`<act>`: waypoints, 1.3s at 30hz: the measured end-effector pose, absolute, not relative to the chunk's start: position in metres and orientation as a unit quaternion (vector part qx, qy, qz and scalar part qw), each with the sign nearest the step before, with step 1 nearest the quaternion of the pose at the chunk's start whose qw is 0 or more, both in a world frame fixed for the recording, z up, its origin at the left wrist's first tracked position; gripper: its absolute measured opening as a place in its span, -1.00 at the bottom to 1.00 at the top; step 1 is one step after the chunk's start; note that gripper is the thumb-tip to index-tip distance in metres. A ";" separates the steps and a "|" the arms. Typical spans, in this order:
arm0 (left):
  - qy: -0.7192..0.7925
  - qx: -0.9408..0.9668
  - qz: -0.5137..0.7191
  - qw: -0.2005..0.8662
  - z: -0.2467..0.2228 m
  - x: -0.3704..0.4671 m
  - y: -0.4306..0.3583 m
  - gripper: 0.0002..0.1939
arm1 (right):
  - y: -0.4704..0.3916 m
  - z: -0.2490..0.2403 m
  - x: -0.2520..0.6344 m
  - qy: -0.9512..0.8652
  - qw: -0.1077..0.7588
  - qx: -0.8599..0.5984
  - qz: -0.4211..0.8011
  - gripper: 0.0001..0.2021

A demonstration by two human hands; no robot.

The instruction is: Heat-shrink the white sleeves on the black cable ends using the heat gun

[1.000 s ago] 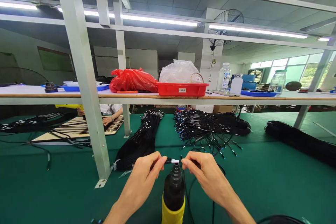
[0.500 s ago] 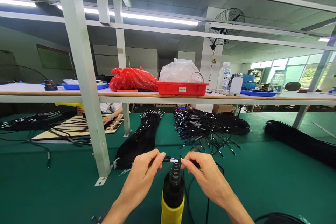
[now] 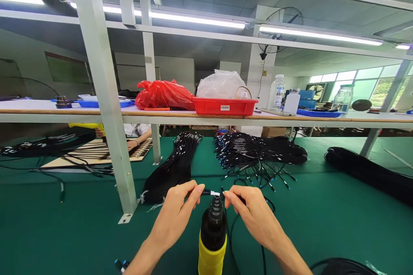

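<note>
Two grips clenched: left hand [image 3: 180,206] pinches black cable [image 3: 207,192], right hand [image 3: 253,208] its other side, white sleeve [image 3: 215,193] between, just above nozzle [image 3: 216,210] of heat gun [image 3: 212,251]. Risk: hot air, if on, scorches sleeve held too close; slipping hand touches nozzle, burns.

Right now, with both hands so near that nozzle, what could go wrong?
If the yellow-and-black tool blows hot air, which I can't tell, the left hand and right hand, close to its nozzle, might get burned. The small white piece at the nozzle's mouth could scorch or slip.
</note>
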State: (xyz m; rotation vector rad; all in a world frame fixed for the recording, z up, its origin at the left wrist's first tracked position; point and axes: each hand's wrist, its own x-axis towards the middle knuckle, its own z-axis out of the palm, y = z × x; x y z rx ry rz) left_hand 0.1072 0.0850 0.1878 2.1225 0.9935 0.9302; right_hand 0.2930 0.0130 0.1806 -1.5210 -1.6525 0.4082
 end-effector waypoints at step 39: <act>0.455 0.873 0.013 0.172 0.083 -0.061 0.121 -0.92 | -0.006 0.119 0.375 -0.564 0.430 -0.693 0.125 -0.64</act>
